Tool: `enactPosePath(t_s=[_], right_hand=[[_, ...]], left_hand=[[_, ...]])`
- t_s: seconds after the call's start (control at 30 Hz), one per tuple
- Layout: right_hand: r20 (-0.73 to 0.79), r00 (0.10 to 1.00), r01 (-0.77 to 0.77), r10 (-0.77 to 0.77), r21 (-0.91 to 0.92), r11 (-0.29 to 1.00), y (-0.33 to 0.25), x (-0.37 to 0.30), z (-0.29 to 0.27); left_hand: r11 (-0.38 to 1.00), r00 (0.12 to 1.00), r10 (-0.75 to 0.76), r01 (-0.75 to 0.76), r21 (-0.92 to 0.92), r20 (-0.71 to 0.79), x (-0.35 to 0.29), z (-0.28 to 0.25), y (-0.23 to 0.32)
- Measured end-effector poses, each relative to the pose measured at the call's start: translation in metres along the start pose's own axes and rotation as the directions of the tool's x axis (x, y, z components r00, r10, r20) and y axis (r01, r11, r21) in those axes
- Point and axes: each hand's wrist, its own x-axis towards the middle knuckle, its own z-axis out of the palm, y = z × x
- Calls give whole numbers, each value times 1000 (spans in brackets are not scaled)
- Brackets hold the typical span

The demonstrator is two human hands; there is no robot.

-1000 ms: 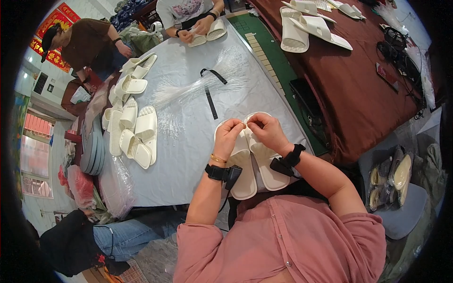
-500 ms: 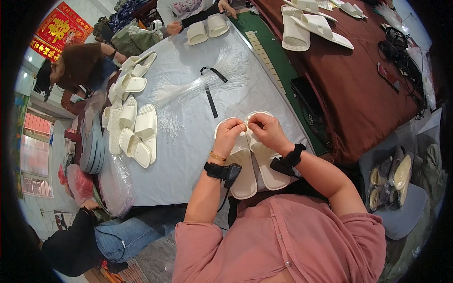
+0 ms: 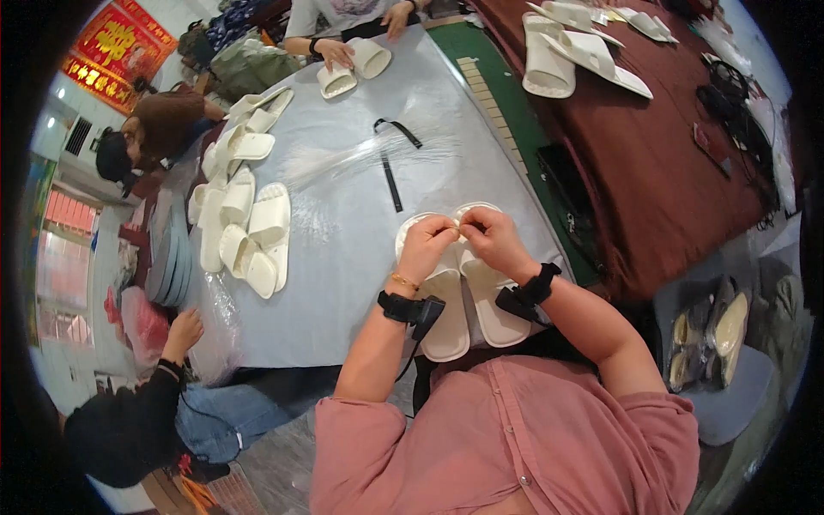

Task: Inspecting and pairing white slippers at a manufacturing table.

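Observation:
A pair of white slippers lies side by side at the near edge of the table, a left slipper (image 3: 445, 330) and a right slipper (image 3: 499, 318). Over their far ends, my left hand (image 3: 428, 246) and my right hand (image 3: 495, 244) meet, fingertips pinched together between the two slippers. Whatever thin thing is between the fingers is too small to make out. Farther off on the cloth is a spread bundle of clear thin plastic strands (image 3: 343, 159), with a black strap (image 3: 391, 182) lying across it.
Several white slippers (image 3: 268, 219) are heaped along the table's left side, above clear plastic wrap (image 3: 221, 322). A co-worker's hand (image 3: 337, 54) touches slippers (image 3: 371, 58) at the far end. More slippers (image 3: 592, 56) rest on a brown-covered surface (image 3: 661, 163) at right.
My hands have drawn closer until their fingertips meet. The far co-worker's hand has moved onto a slipper, and that pair has shifted. At lower left another person's hand has risen towards the table.

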Motion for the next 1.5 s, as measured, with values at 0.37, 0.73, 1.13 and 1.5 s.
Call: enactPosePath(t_s=[0.37, 0.73, 1.13, 1.5], right_hand=[[-81, 981, -141, 178, 331, 933, 13, -1, -13], [-119, 992, -31, 39, 69, 997, -18, 6, -117], [-542, 837, -203, -81, -444, 873, 41, 143, -210], [-507, 795, -460, 332, -148, 875, 73, 212, -285]], left_hand=[[688, 953, -301, 242, -684, 35, -23, -57, 48], [994, 826, -59, -1, -106, -561, -73, -293, 115], [839, 872, 93, 192, 509, -481, -108, -154, -44], [623, 880, 289, 125, 773, -376, -142, -11, -35]])
